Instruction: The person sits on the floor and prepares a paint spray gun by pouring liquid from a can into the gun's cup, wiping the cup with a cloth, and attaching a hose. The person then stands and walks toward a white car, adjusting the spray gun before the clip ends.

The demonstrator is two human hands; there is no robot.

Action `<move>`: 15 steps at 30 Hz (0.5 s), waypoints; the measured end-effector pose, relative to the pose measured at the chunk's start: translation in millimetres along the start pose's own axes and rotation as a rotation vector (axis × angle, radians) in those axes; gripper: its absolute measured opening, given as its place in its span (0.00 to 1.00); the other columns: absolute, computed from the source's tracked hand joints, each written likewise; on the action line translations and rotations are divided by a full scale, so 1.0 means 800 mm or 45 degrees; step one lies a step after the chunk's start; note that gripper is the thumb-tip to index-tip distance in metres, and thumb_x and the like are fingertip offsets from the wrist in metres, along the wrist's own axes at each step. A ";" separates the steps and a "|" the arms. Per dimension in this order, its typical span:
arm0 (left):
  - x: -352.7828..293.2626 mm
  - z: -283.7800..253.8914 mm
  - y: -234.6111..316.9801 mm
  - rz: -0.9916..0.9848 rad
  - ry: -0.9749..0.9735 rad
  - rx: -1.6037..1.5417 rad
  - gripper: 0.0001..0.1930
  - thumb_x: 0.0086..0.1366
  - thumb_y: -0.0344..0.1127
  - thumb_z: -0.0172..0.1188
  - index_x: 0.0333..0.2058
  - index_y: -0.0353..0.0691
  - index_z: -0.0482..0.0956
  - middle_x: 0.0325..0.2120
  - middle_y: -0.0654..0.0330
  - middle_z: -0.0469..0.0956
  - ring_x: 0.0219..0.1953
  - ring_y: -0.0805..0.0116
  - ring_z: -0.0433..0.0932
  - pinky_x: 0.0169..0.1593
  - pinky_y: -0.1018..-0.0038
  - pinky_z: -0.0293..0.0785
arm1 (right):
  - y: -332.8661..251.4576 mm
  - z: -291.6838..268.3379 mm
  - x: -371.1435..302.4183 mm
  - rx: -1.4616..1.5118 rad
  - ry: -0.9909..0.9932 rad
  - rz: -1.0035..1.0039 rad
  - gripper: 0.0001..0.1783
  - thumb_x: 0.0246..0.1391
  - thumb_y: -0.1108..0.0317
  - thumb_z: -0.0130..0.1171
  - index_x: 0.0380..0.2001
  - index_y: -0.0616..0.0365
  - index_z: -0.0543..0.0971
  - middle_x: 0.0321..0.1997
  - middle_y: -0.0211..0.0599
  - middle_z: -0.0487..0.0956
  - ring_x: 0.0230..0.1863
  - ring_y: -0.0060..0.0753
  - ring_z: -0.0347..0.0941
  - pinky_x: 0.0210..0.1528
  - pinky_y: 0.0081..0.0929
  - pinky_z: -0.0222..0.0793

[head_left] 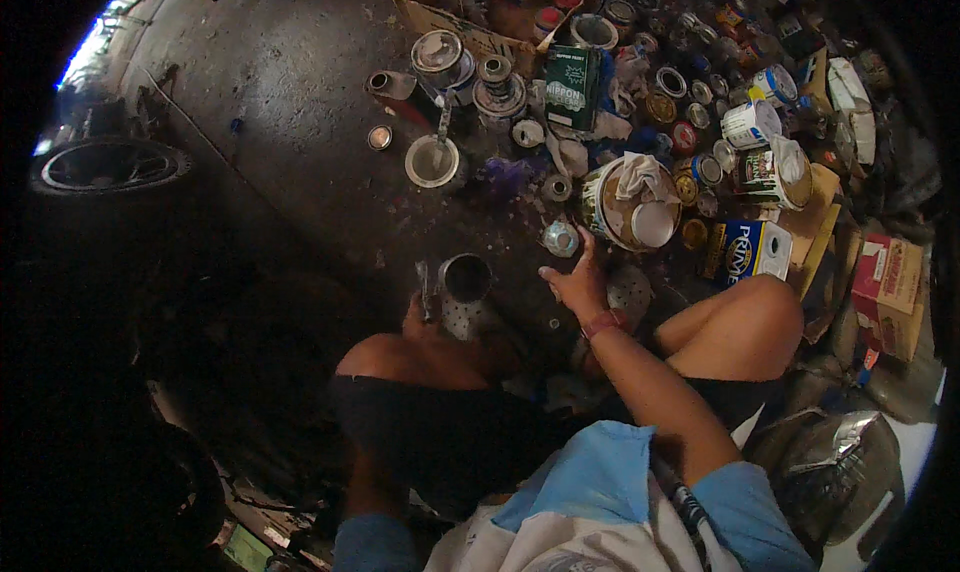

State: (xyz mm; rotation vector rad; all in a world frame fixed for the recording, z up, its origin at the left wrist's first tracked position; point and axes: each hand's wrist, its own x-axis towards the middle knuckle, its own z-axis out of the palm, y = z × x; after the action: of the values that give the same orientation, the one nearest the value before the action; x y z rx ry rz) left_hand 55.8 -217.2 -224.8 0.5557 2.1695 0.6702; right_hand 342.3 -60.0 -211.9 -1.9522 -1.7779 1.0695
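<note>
A small jar (560,239) with a pale blue top is on the floor (300,102), in front of the right hand (576,282). One finger touches its side and the thumb is spread below; I can't tell if they grip it. The left hand (417,316) holds the low end of a thin shiny tool (425,284). A grey cup (467,278) is just beside the tool, and it looks dark inside. Farther off, a pot (433,179) has pale stuff and a stick (442,132) in it. A big tub (602,207) has a rag (643,179) and a white lid (653,225) on top. Behind it are a green can (570,82) and lots of messy tins. A blue can (748,250) is near the right knee (755,307). A wheel (110,165) lies far left. The left knee (390,357) hides part of the left hand. The lower left is too dark to make out.
</note>
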 end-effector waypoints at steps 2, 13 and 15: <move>-0.013 -0.002 -0.004 -0.011 0.002 0.022 0.30 0.68 0.58 0.66 0.55 0.35 0.82 0.43 0.47 0.87 0.44 0.56 0.84 0.51 0.55 0.77 | 0.011 0.020 0.014 0.114 0.144 -0.267 0.52 0.48 0.60 0.84 0.73 0.50 0.67 0.71 0.46 0.77 0.70 0.53 0.75 0.68 0.43 0.75; -0.058 -0.029 -0.001 -0.015 0.043 0.092 0.30 0.65 0.51 0.67 0.60 0.37 0.78 0.48 0.47 0.86 0.49 0.56 0.84 0.55 0.57 0.77 | -0.008 0.000 0.000 0.321 0.356 -0.490 0.36 0.53 0.69 0.79 0.65 0.47 0.76 0.61 0.41 0.85 0.61 0.49 0.84 0.62 0.41 0.79; -0.054 -0.030 0.000 -0.018 0.040 0.093 0.31 0.65 0.49 0.68 0.61 0.37 0.77 0.49 0.47 0.86 0.50 0.57 0.84 0.56 0.57 0.77 | -0.013 -0.003 0.004 0.336 0.269 -0.512 0.36 0.53 0.69 0.78 0.64 0.47 0.76 0.60 0.40 0.86 0.61 0.50 0.84 0.62 0.41 0.79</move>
State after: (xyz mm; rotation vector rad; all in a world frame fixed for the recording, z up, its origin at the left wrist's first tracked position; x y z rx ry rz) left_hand 63.0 -249.3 -187.7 0.5712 2.2323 0.5981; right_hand 336.3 -53.9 -204.3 -1.4167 -1.7141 0.8720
